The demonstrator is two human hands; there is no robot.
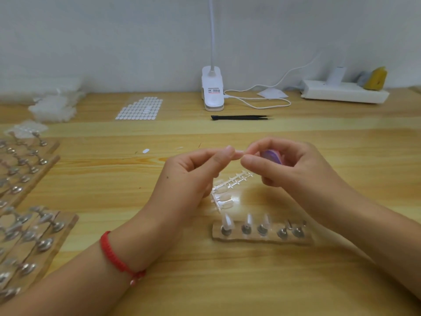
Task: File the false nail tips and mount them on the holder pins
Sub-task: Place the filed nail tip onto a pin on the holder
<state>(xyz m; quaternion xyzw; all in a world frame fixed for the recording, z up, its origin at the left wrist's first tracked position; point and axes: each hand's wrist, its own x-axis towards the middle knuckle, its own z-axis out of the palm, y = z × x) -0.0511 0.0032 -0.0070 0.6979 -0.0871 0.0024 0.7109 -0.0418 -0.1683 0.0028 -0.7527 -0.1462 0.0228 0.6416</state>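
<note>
A nail tip (238, 153) was pinched in the left hand (193, 176) above the wooden table (114, 179). A purple file (271, 155) was gripped in the curled right hand (296, 169). Nearer, three tips were seen on the holder strip (262, 236). A clip lamp (212, 92), black tweezers (241, 117) and a power strip (344, 94) were lined along the white wall (114, 42).
</note>
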